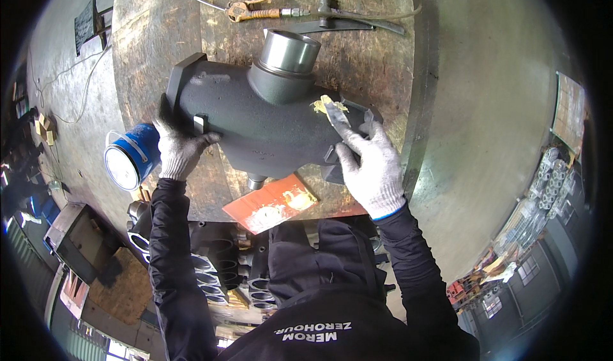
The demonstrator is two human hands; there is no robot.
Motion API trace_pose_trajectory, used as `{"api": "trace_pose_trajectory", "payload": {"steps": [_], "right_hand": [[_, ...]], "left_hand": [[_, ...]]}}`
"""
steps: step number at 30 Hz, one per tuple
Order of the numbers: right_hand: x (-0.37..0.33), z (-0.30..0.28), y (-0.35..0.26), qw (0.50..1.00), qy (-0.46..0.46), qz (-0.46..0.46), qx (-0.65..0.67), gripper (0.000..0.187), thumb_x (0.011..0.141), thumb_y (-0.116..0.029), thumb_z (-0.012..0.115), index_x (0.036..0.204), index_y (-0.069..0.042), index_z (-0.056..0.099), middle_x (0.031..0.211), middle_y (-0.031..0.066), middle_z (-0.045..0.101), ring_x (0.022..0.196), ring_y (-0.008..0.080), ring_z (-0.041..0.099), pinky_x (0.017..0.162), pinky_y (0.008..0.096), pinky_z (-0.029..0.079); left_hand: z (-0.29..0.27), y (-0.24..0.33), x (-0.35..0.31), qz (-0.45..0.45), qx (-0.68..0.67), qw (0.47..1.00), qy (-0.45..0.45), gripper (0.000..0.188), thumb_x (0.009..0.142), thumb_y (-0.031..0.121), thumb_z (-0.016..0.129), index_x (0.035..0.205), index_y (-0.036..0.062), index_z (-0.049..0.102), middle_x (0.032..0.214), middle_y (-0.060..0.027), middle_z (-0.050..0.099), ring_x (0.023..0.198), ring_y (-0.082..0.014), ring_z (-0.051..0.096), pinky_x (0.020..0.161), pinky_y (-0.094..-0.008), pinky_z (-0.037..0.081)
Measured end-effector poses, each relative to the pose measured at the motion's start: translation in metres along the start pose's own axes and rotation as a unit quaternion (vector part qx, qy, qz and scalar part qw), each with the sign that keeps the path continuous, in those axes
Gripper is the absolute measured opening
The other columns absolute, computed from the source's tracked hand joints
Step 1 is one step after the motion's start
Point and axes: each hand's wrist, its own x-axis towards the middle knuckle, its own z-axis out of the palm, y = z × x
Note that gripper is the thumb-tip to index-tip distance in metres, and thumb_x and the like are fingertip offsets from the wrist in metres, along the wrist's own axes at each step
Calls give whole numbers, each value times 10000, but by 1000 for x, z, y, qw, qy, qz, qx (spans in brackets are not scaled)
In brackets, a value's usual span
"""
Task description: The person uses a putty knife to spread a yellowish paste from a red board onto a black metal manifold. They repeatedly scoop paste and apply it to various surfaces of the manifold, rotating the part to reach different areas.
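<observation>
- Dark grey cast-metal pipe body [230, 118], viewed from my remote seat: on its side on the worn brown wooden table [159, 29], long axis running left to right, right end dipping a little toward the wearer. Bright steel collar [290, 51] points away from the wearer.
- Small smear of yellow paste [319, 106]: on the body's right-hand shoulder, right of the collar.
- Key relation, as I judge it: paste lies ahead and slightly left of the right grip, in line with the thin grey metal scraper [336, 118]. Blade tip is at the paste; its long axis slants back to the fingers.
- Right hand [375, 172], white-gloved: nearer the paste, closed on the scraper.
- Left hand [179, 150], gloved likewise: spread at the flanged left end, thumb on the body. Clasping or merely bracing, I cannot tell.
- Orange-red flat board [258, 201]: at the near table edge, yellow and whitish smears on top.
- Blue bucket with white lid [140, 150]: tipped, just left of the left hand.
</observation>
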Motion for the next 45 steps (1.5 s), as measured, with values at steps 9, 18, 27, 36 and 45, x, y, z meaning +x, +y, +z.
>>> {"api": "trace_pose_trajectory", "payload": {"steps": [9,18,27,36,45], "right_hand": [[-11,4,12,999,-3,19,-37,460,898,-180,761,1354,-224,731,1021,163,630,904,342,670,808,432,549],[-16,11,-3,998,-2,61,34,425,905,-181,759,1330,-166,739,1082,195,645,919,362,698,813,425,571],[-12,19,-18,1000,-8,26,-1,378,924,-212,748,1301,-179,752,1092,150,652,901,347,703,800,421,579],[-18,7,-4,996,28,84,-13,372,923,-210,756,1284,-120,751,1067,190,670,921,358,710,802,417,580],[-23,35,-34,996,42,68,-41,409,925,-236,741,1331,-192,730,1119,159,646,907,339,704,784,425,590]], "left_hand": [[3,-9,2,42,-29,999,12,1493,518,366,1053,1627,-2,124,1567,-244,423,1433,-342,472,1179,-414,430],[2,-4,1,30,-3,999,17,1511,497,394,1053,1631,16,129,1562,-241,427,1433,-351,471,1188,-410,417],[1,3,1,14,-21,1000,9,1502,505,379,1057,1632,17,132,1558,-238,434,1434,-352,470,1190,-410,412],[-2,8,0,-2,-22,1000,4,1442,542,322,1059,1627,20,158,1549,-234,438,1412,-353,492,1178,-425,436],[0,7,3,25,23,999,24,1446,532,333,1064,1622,4,173,1550,-241,415,1423,-366,480,1183,-430,436]]}}
